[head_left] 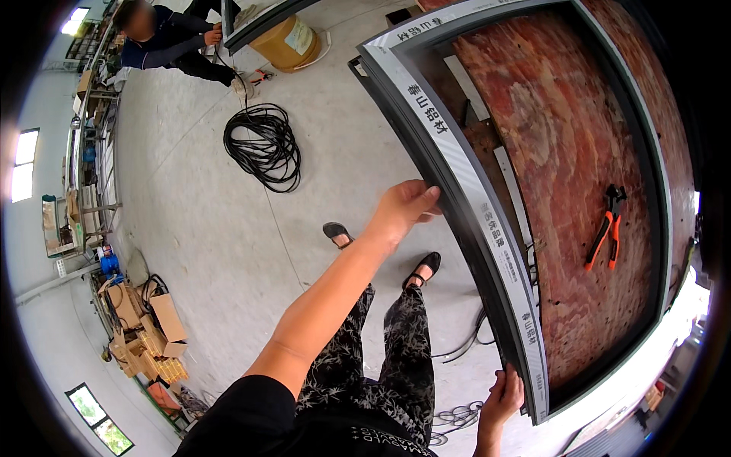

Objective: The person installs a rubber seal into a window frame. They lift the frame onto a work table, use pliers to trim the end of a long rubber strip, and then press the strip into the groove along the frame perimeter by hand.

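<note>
A large grey window frame [487, 190] with printed protective film lies on a wooden board on my right. My left hand [407, 207] is closed at the middle of its dark outer edge, thumb on top and fingers partly hidden below. Near the frame's closest corner, my right hand [502, 394] is closed on the same edge, thumb upward. Whether a thin strip also lies under the fingers, I cannot tell. Inside the frame, a pair of pliers [608, 228] with orange and black handles rests on the reddish board [563, 129].
A coiled black cable [264, 148] lies on the grey floor [190, 198]. Another person [164, 38] crouches at the far left, holding another frame [255, 23] near a yellow bucket [285, 44]. Cardboard boxes [145, 320] stand by the left wall. More cables [457, 417] lie near my legs.
</note>
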Demonstrator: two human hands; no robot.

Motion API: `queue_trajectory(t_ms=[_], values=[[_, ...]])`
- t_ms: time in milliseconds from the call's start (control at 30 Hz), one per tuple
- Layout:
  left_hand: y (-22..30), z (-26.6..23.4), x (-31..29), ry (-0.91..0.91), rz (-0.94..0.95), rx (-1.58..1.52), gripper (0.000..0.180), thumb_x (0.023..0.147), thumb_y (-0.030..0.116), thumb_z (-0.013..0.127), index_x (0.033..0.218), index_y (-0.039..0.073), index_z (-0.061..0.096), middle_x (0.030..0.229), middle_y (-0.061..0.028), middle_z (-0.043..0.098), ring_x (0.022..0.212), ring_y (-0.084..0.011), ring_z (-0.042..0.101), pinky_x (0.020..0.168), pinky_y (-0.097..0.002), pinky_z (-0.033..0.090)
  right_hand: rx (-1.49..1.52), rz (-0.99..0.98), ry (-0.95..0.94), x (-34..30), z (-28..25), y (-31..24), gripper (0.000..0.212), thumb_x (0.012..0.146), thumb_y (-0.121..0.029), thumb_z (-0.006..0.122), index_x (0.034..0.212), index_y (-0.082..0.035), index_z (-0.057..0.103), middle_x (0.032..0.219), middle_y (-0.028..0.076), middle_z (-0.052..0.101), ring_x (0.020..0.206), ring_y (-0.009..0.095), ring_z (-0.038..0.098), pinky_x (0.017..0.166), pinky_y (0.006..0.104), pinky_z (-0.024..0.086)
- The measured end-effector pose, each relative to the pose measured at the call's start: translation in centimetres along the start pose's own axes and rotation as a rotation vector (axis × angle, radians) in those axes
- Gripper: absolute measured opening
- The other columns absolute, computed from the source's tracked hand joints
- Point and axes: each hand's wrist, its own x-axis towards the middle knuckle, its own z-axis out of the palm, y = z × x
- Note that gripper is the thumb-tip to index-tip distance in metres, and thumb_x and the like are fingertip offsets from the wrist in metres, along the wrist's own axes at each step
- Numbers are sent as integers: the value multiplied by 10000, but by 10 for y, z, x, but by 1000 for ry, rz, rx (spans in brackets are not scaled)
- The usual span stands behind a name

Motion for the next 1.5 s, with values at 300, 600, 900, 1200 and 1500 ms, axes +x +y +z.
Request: queue_trajectory(t_ms=[300, 600, 900, 1200, 1500], values=[[-24, 19, -12, -113, -16, -198, 342, 956, 339, 600, 1077, 22, 634, 970, -37, 691, 891, -146, 637, 923, -325, 455, 227, 212, -137, 0, 3, 12, 143, 911, -36, 564, 1006, 29, 650, 690, 91, 604, 555, 186, 537, 525, 320, 419], [-27, 23, -19, -98, 11, -174, 351, 986, 349, 545, 1059, 18, 638, 968, -49, 694, 892, -146, 641, 927, -346, 463, 795, 580, -383, 4, -6, 19, 177, 967, -106, 538, 928, 34, 638, 589, 6, 518, 448, 35, 369, 410, 200, 265], [-41, 42, -26, -28, 0, -131, 368, 980, 323, 564, 1080, -25, 625, 963, -65, 694, 880, -147, 636, 902, -321, 475, 420, 338, -270, 0, -5, 28, 164, 938, -95, 553, 928, 39, 646, 600, 54, 544, 513, 130, 485, 503, 276, 379], [-53, 59, -46, 145, -20, -179, 418, 961, 314, 600, 1156, -56, 590, 945, -81, 666, 898, -160, 598, 857, -316, 465, -85, 25, -21, -17, 26, 60, 182, 958, -152, 565, 1001, 5, 646, 633, 151, 594, 530, 281, 563, 523, 398, 433], [-71, 69, -56, -7, 66, -108, 330, 990, 307, 553, 1019, -19, 601, 824, -31, 628, 691, -77, 547, 619, -253, 460, -171, -36, -32, 2, 20, 21, 275, 980, -235, 563, 888, -8, 687, 655, 116, 653, 529, 263, 607, 489, 382, 474]])
